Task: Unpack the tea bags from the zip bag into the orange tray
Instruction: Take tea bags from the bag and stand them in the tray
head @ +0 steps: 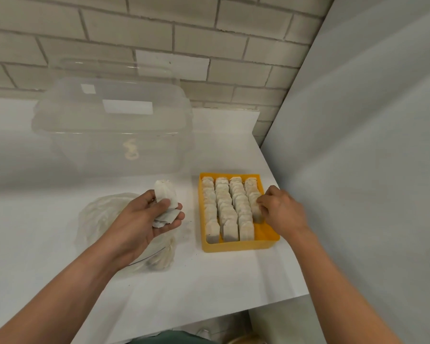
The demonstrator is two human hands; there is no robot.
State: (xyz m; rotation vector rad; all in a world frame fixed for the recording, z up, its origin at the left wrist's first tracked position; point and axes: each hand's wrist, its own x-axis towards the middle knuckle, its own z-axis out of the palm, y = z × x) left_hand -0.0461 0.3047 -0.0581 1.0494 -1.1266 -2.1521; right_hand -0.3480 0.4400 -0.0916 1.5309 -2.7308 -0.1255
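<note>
L grip (147,220) round tea bags (165,196); R grip (281,209) round tea bag (255,213) in orange tray (238,245).

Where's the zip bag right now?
In the head view, the zip bag lies on the white table, left of the orange tray, partly behind the left hand holding tea bags.

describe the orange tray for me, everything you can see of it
The orange tray is a shallow rectangular box, plastic by its look, lying flat on the white table, right of the zip bag. Four rows of tea bags stand packed in it, overlapping. Three rows reach the near wall; the rightmost stops short, leaving bare floor in the near right corner. The right hand has its curled fingers on that row's last bag.
</note>
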